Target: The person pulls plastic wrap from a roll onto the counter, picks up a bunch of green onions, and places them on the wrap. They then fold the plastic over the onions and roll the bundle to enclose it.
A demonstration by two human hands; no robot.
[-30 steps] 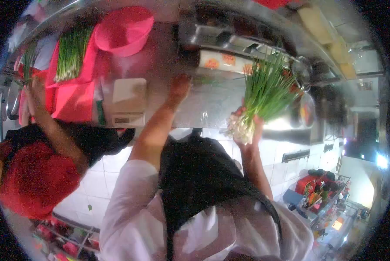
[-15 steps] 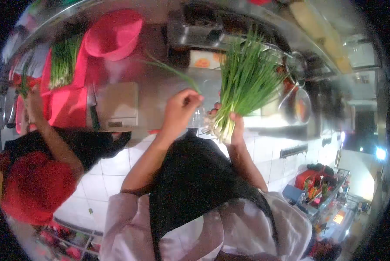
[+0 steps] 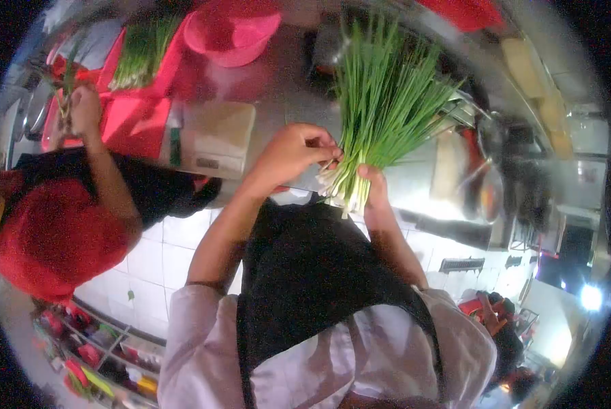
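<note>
A large bunch of green onions (image 3: 387, 102) stands fanned out in front of me, green tops pointing away and white root ends toward my apron. My right hand (image 3: 373, 187) is wrapped round its lower stalks. At the left side of the bunch, my left hand (image 3: 305, 153) has thumb and fingers pinched together by the white ends. What lies between those fingertips is too small to name. Behind my left hand is a pale cutting board (image 3: 220, 136) on the metal counter (image 3: 275, 92).
On the left, a co-worker in a red head covering (image 3: 60, 235) holds some green stalks (image 3: 65, 102). Near them are a red tray of green onions (image 3: 142, 58), a red board (image 3: 135, 126) and a pink basin (image 3: 232, 34). A metal pan (image 3: 486, 194) is at the right.
The long loose green stalk at my left hand no longer shows apart from the bunch. My left hand has moved right, up to the root ends. The view has shifted.
</note>
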